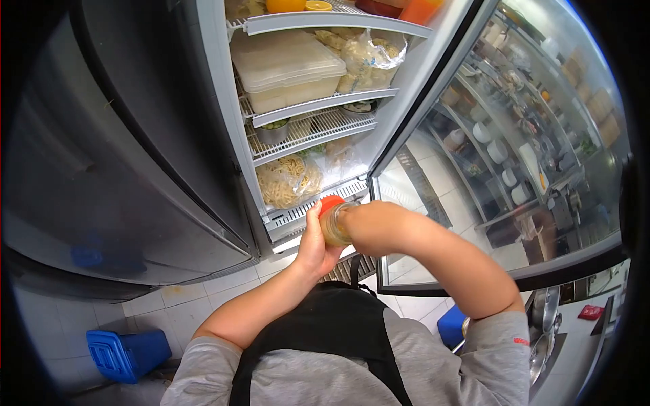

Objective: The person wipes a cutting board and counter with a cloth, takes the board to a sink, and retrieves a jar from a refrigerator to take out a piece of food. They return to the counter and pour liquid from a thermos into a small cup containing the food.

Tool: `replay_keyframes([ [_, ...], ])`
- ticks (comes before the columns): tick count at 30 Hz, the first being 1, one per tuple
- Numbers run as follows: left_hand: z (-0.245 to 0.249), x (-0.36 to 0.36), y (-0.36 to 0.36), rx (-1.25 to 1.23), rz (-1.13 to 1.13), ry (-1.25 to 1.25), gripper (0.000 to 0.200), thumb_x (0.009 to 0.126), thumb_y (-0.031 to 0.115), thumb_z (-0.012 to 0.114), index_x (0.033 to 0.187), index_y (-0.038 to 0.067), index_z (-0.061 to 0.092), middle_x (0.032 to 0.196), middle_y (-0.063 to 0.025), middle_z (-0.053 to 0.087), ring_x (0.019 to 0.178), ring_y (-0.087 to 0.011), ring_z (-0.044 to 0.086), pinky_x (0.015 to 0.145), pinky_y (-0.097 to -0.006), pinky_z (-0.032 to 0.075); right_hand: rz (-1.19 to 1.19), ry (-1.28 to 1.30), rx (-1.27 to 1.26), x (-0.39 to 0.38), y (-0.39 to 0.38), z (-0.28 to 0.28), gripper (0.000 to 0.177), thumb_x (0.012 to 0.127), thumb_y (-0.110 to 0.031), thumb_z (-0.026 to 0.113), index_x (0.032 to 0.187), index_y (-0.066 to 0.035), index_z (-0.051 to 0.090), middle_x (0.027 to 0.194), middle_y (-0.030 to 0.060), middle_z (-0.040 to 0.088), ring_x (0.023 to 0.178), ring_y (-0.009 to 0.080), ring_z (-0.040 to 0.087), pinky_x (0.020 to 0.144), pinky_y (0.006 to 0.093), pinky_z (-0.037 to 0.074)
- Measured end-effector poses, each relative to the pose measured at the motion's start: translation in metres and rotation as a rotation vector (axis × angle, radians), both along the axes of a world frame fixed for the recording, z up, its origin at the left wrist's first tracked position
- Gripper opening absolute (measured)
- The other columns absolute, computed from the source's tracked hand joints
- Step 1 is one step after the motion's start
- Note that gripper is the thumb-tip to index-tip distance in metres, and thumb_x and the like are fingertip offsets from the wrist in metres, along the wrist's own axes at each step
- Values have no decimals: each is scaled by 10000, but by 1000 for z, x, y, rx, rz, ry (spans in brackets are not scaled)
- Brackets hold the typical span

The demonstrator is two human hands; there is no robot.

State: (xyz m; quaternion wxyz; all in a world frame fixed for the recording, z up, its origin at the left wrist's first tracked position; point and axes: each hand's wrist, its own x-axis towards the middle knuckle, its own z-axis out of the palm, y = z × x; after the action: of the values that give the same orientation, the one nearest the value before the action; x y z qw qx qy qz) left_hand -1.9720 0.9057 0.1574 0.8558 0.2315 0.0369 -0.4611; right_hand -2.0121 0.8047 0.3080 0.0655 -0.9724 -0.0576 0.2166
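A clear jar point(334, 227) with yellowish contents is tilted in front of the fridge's lower edge. My left hand point(313, 245) is wrapped round its left side and underside, with a red lid point(331, 204) beside the fingers. At the jar's glass rim is my right hand point(376, 229), its fingers bent down and hidden by the back of the hand, so what they hold cannot be made out.
The open fridge has wire shelves point(318, 128) with a lidded plastic box point(288, 64) and bagged noodles point(288, 181). Its glass door point(501, 155) stands open at the right. A blue bin point(128, 353) is on the floor at lower left.
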Motion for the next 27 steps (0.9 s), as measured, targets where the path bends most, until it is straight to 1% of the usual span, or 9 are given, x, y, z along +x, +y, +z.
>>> replay_keyframes([
  [3, -10, 1, -2, 25, -35, 5, 504, 984, 522, 340, 1179, 109, 552, 1138, -69, 617, 1067, -209, 585, 918, -400, 482, 159, 373, -192, 21, 1, -2, 262, 776, -50, 610, 1031, -5, 653, 954, 179, 681, 867, 351, 663, 735, 424, 518],
  [6, -23, -1, -4, 56, -37, 41, 532, 982, 541, 321, 1187, 105, 549, 1145, -69, 616, 1073, -223, 583, 930, -412, 474, 355, 451, -122, 33, -16, -31, 256, 809, -41, 578, 1052, -4, 649, 964, 179, 679, 874, 335, 652, 758, 407, 503],
  [8, -29, -2, -6, 59, -32, 38, 547, 981, 548, 306, 1187, 103, 549, 1143, -70, 616, 1072, -227, 583, 937, -417, 469, 283, 470, -6, 31, -26, -37, 251, 828, -24, 530, 1050, 1, 647, 980, 158, 673, 861, 302, 637, 763, 382, 488],
  [10, -32, -2, -4, 60, -21, 37, 562, 981, 555, 292, 1188, 101, 549, 1141, -72, 616, 1071, -231, 583, 944, -423, 464, -83, 553, 232, 29, -26, -23, 296, 848, -32, 496, 1111, -5, 630, 982, 124, 665, 833, 267, 623, 755, 356, 481],
  [11, -32, -1, -3, 55, -36, 26, 571, 981, 558, 280, 1189, 99, 548, 1142, -72, 615, 1072, -229, 581, 949, -423, 461, -78, 558, 229, 26, -27, -19, 296, 848, -32, 496, 1111, -5, 630, 982, 124, 665, 833, 267, 623, 755, 356, 481],
  [13, -35, 1, -2, 50, -47, 17, 580, 981, 561, 269, 1190, 97, 547, 1143, -72, 614, 1074, -228, 580, 954, -423, 458, -183, 515, 376, 20, -29, -10, 320, 884, -78, 496, 1180, -26, 605, 962, 100, 648, 787, 212, 608, 709, 331, 484],
  [17, -37, 3, -4, -41, -63, -2, 584, 982, 562, 261, 1191, 95, 544, 1130, -76, 611, 1054, -219, 581, 944, -416, 463, -231, 449, 391, 13, -25, 5, 350, 897, -135, 561, 1237, -53, 577, 905, 90, 645, 700, 172, 597, 642, 316, 487],
  [22, -15, 3, 0, 1, -15, 15, 586, 973, 577, 272, 1196, 101, 531, 1141, -79, 592, 1041, -211, 578, 928, -405, 474, -307, 92, 476, 2, -20, -10, 327, 817, -141, 723, 1117, -40, 642, 782, 72, 646, 561, 137, 555, 564, 297, 481],
  [27, -1, 9, 4, 25, 4, 45, 557, 967, 577, 300, 1251, 136, 489, 1210, -87, 554, 1091, -216, 558, 949, -407, 472, -513, 32, 781, -6, -25, -30, 204, 845, -115, 715, 1018, -21, 662, 820, 32, 657, 641, 75, 573, 589, 261, 484],
])
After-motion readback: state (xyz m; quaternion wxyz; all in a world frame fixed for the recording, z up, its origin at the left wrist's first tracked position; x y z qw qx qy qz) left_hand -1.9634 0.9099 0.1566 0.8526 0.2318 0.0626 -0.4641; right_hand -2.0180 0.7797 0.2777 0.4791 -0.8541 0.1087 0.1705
